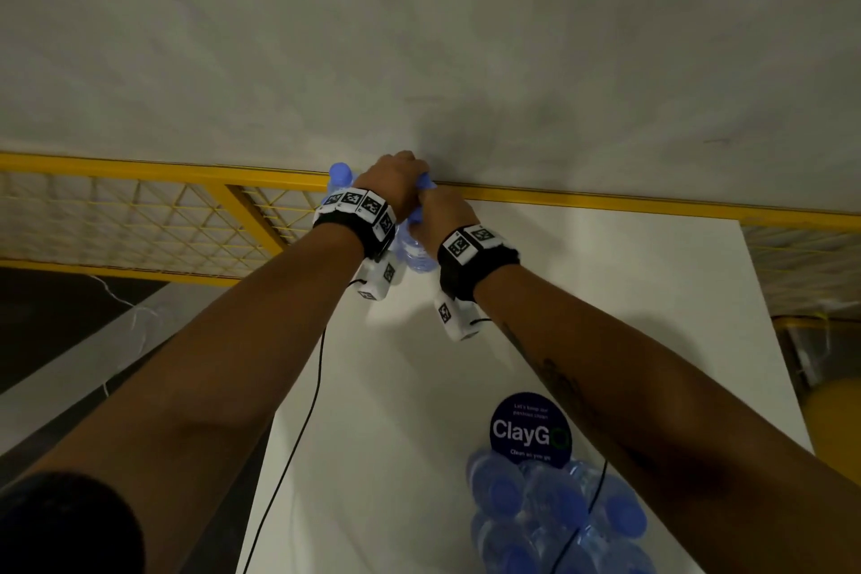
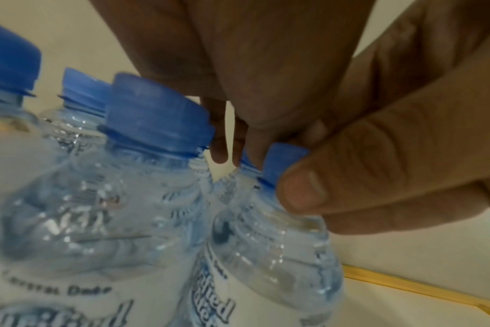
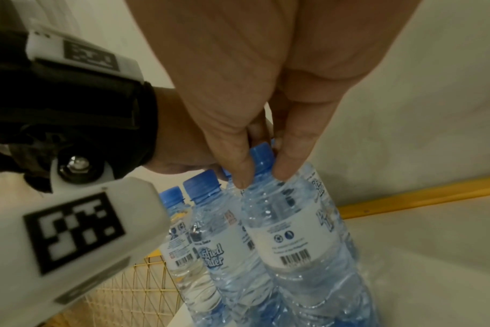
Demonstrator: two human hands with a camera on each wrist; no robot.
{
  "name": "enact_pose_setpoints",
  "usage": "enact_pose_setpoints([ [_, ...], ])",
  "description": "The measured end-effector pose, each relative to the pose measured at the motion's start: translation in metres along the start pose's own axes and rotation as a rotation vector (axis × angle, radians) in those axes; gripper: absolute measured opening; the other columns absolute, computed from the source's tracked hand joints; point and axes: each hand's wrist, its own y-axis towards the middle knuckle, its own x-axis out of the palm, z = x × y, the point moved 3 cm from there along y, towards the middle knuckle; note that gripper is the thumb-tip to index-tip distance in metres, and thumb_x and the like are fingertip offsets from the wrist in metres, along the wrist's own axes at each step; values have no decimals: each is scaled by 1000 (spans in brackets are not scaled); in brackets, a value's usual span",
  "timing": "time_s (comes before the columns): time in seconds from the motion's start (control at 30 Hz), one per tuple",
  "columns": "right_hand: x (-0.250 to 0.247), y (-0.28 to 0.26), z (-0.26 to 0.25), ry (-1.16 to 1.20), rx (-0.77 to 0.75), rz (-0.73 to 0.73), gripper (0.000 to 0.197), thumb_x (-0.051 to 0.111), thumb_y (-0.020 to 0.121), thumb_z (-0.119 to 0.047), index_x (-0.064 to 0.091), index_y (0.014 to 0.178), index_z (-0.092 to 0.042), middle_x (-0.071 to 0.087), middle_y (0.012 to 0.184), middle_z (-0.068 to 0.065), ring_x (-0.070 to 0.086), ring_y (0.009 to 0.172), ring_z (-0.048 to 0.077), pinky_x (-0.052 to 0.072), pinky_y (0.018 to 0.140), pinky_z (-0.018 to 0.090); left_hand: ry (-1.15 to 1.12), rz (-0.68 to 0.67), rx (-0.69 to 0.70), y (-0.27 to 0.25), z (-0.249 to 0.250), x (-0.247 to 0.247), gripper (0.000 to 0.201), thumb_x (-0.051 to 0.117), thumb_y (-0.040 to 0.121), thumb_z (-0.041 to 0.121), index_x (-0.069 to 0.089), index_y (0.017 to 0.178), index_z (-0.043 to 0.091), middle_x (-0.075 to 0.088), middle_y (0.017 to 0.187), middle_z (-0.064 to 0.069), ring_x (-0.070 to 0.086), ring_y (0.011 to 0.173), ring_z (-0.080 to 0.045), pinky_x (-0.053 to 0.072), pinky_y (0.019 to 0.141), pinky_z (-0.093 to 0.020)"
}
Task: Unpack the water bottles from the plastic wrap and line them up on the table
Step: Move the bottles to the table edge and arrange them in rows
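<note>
Head view: both arms stretched to the far edge of a smooth white table (image 1: 605, 294), against a matt grey wall (image 1: 419, 37) and a yellow rail (image 1: 140, 163) with wire mesh below. Left hand (image 1: 391, 177) and right hand (image 1: 442, 210) close together at a cluster of clear bottles (image 1: 417, 254) with blue caps; black wrist straps with white marker blocks on each. Near edge of table: pack of bottles (image 1: 554, 522) in glossy plastic wrap, blurred, beside a round dark blue sticker (image 1: 530, 429). Left wrist view: left hand (image 2: 336, 132) curled, thumb (image 2: 302, 190) and fingers pinching the blue cap (image 2: 283, 161) of one bottle (image 2: 272, 254); ribbed clear plastic, white label; three more capped bottles just beside it on the left. Right wrist view: right hand (image 3: 255, 99) with fingertips (image 3: 242, 174) pinching the cap (image 3: 262, 158) of the front bottle (image 3: 291, 232), upright on the table; further bottles standing behind and to the left, touching.
</note>
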Motion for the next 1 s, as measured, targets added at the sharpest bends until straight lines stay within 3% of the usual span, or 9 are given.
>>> enact_pose_setpoints([
  [0.13, 5, 4, 4, -61, 24, 18, 28, 56, 89, -18, 59, 114, -29, 63, 78, -2, 61, 72, 19, 40, 62, 25, -31, -14, -17, -3, 1, -2, 31, 62, 88, 14, 65, 119, 15, 57, 116, -15, 57, 111, -39, 45, 94, -43],
  [0.3, -3, 2, 0, -242, 69, -32, 29, 61, 88, -26, 62, 113, -12, 65, 110, 13, 63, 98, 32, 54, 80, 36, -48, -34, -47, -7, 2, -7, 35, 60, 92, 16, 62, 127, 17, 57, 122, -13, 55, 119, -36, 46, 102, -46],
  [0.43, -10, -12, -1, -206, 39, -17, 40, 67, 83, -27, 58, 121, -18, 66, 102, 6, 64, 90, 27, 49, 71, 30, -66, 28, -55, -25, 6, -16, 55, 61, 96, 22, 47, 149, 22, 49, 145, -10, 45, 136, -33, 40, 113, -47],
  [0.53, -19, -39, -10, -195, 6, -39, 41, 71, 83, -29, 59, 120, -18, 60, 87, 0, 66, 87, 24, 39, 66, 25, 8, 115, -2, -50, 16, -28, 52, 61, 95, 25, 51, 145, 23, 51, 143, -8, 48, 132, -33, 45, 107, -51],
  [0.63, -31, -83, -20, -267, -21, -67, 35, 70, 83, -37, 64, 106, -12, 69, 93, 10, 67, 90, 29, 40, 67, 25, 63, 79, 98, -85, 43, -29, 34, 52, 92, 33, 62, 124, 27, 59, 128, -2, 55, 123, -30, 47, 102, -46],
  [0.7, -42, -127, -26, -239, -79, -85, 34, 71, 84, -33, 64, 107, -10, 72, 97, 11, 67, 92, 27, 36, 70, 22, 84, 6, 142, -118, 68, -21, 30, 48, 99, 24, 64, 124, 20, 61, 129, -6, 57, 123, -28, 46, 105, -43],
  [0.8, -53, -204, -21, -234, -119, -177, 25, 71, 84, -32, 67, 91, -7, 72, 91, 11, 66, 88, 27, 38, 70, 24, -76, 2, 201, -186, 101, -3, 28, 52, 93, 7, 72, 110, 15, 71, 113, -11, 67, 105, -32, 54, 92, -45],
  [0.9, -51, -280, -3, -225, -112, -295, 22, 67, 83, -35, 69, 84, -13, 70, 85, 6, 66, 81, 26, 51, 73, 34, -187, -117, 238, -250, 122, 29, 31, 59, 92, 19, 71, 120, 25, 69, 119, -2, 65, 109, -23, 51, 98, -41],
  [1.0, -35, -346, 16, -280, -115, -416, 26, 55, 80, -38, 68, 90, -18, 67, 89, 5, 64, 84, 27, 54, 76, 37, -171, -278, 286, -301, 141, 61, 40, 65, 94, 38, 61, 133, 33, 64, 125, 2, 65, 108, -19, 51, 97, -37],
])
